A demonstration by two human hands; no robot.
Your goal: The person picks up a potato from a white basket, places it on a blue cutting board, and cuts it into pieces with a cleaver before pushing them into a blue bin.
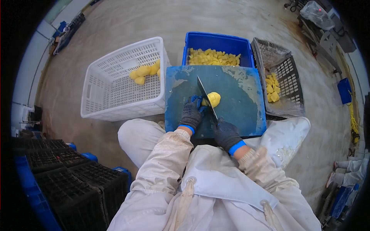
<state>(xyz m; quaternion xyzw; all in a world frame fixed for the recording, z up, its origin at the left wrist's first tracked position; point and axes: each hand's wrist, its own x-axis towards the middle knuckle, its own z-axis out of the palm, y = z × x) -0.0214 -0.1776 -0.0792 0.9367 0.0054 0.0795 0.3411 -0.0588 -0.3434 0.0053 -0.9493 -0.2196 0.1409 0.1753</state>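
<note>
head cam: potato getting chopped on a blue board

closest to the camera is the person's own lap, all cream work clothes and an apron (216, 181). both hands wear dark knit gloves with blue cuffs.

the right hand (226, 134) is curled tight around the handle of a cleaver (206, 99), fingers fully closed on it. the blade runs up and away from the hand, tilted, with its edge down against the potato.

the left hand (191, 112) sits just left of the blade, fingers bent and pressed onto the near side of a peeled yellow potato (213, 99). it looks more like pinning it down than a full wrap, and i can't tell how far the fingers go round it. the potato rests about mid-board, touching the blade.

all that is on a worn blue cutting board (235, 111) across the knees.

past the board, a blue crate (216, 40) holds yellow cut chunks. to its left a white basket (115, 88) has a few whole peeled potatoes in its far corner. on the right, a dark grey basket (287, 71) holds a few pieces.

off to the near left, stacked black crates (73, 177) on the concrete floor.
</note>
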